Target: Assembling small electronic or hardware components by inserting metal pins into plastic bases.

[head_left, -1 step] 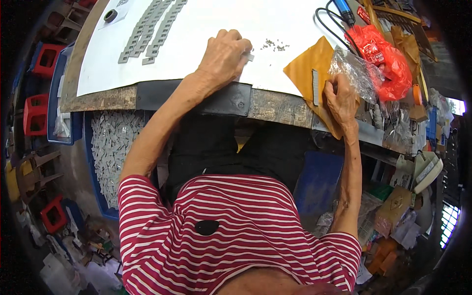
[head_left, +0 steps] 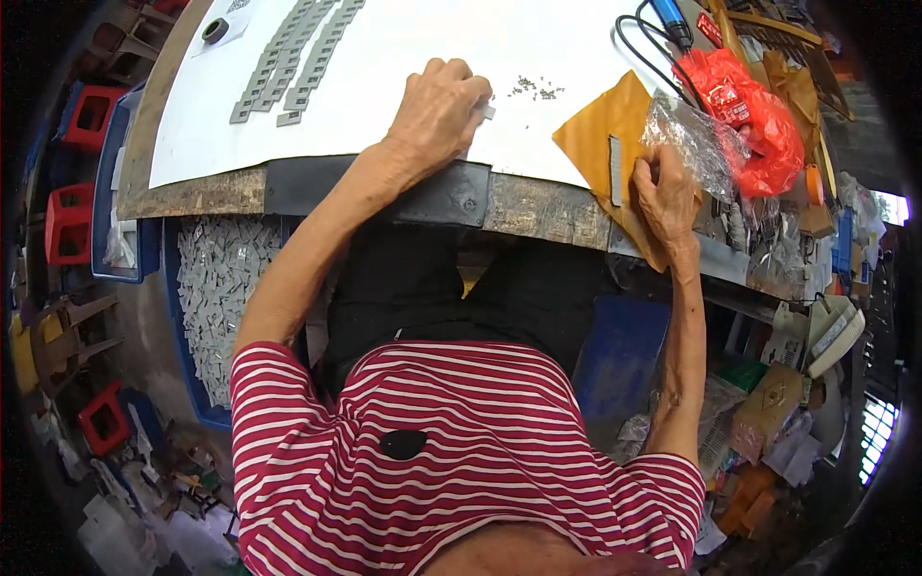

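My left hand rests on the white sheet near the table's front edge. Its fingers are closed around a small flat grey plastic piece, of which only one end shows. To the right of it lies a scatter of tiny dark metallic bits. My right hand is over the orange-brown paper, its fingers curled in and thumb bent. What those fingers hold, if anything, is hidden. A narrow grey ridged strip lies on the paper just left of that hand. Crumpled clear plastic touches its far side.
Rows of grey pieces lie at the far left, near a dark tape roll. A red plastic bag and a corded blue-handled tool occupy the right. Below the table's left side stands a blue bin of grey pieces.
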A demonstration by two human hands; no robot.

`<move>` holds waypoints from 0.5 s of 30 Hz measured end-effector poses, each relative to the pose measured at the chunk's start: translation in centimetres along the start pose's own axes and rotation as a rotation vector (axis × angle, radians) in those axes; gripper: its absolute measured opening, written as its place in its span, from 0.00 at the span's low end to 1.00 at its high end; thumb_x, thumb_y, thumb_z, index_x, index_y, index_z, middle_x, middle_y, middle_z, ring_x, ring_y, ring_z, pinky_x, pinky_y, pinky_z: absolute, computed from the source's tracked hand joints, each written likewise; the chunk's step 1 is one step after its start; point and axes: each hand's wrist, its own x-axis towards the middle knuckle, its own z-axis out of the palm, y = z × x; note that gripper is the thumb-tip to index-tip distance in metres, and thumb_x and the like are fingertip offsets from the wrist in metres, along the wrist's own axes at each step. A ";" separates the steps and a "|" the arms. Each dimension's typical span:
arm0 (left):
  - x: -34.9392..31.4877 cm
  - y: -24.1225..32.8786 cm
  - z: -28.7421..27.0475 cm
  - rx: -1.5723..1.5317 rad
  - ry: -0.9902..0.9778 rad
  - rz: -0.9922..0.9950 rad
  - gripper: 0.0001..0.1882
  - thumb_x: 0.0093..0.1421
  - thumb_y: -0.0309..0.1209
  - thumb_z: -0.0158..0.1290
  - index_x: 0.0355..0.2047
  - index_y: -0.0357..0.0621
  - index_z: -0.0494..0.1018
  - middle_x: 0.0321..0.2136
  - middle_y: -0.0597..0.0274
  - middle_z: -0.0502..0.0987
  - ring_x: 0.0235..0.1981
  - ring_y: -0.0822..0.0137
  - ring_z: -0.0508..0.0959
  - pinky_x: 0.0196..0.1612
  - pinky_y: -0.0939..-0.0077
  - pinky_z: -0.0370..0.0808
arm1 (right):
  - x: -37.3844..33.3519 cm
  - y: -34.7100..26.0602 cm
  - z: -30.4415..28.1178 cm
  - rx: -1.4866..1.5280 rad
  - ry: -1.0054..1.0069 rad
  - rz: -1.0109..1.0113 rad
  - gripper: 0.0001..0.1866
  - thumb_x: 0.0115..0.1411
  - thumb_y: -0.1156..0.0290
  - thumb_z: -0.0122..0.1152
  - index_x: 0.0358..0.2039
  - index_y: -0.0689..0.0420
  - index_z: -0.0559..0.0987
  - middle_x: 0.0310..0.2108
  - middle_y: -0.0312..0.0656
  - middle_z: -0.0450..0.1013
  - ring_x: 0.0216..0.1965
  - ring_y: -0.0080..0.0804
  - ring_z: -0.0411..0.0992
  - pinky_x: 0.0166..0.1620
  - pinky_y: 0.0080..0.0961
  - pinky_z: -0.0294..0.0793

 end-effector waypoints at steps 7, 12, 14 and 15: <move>0.2 0.4 0.1 0.025 0.006 0.031 0.07 0.48 0.23 0.55 0.29 0.41 0.73 0.29 0.59 0.73 0.33 0.62 0.71 0.40 0.69 0.69 | -0.4 1.1 -0.3 0.123 0.051 0.110 0.07 0.52 0.73 0.53 0.26 0.64 0.68 0.19 0.46 0.68 0.20 0.35 0.69 0.25 0.30 0.67; 0.4 -0.3 0.0 0.010 -0.048 0.083 0.08 0.48 0.22 0.54 0.31 0.41 0.72 0.28 0.59 0.73 0.31 0.63 0.71 0.36 0.70 0.70 | -1.0 -0.3 -1.7 0.662 0.038 0.282 0.04 0.53 0.76 0.55 0.27 0.63 0.71 0.20 0.31 0.67 0.19 0.13 0.62 0.22 0.13 0.61; 0.2 -0.4 0.2 -0.029 -0.055 0.095 0.09 0.48 0.22 0.54 0.32 0.41 0.72 0.28 0.60 0.73 0.30 0.64 0.71 0.34 0.71 0.70 | -1.2 -2.6 -2.5 0.716 0.033 0.332 0.04 0.53 0.77 0.54 0.28 0.63 0.71 0.20 0.30 0.67 0.19 0.12 0.61 0.22 0.11 0.60; 0.1 -0.2 0.3 -0.094 0.016 0.083 0.08 0.50 0.23 0.53 0.33 0.41 0.72 0.27 0.61 0.73 0.29 0.67 0.71 0.33 0.74 0.69 | -1.3 -3.7 -2.9 0.764 0.033 0.382 0.03 0.53 0.78 0.54 0.29 0.64 0.72 0.21 0.29 0.67 0.18 0.11 0.61 0.21 0.09 0.59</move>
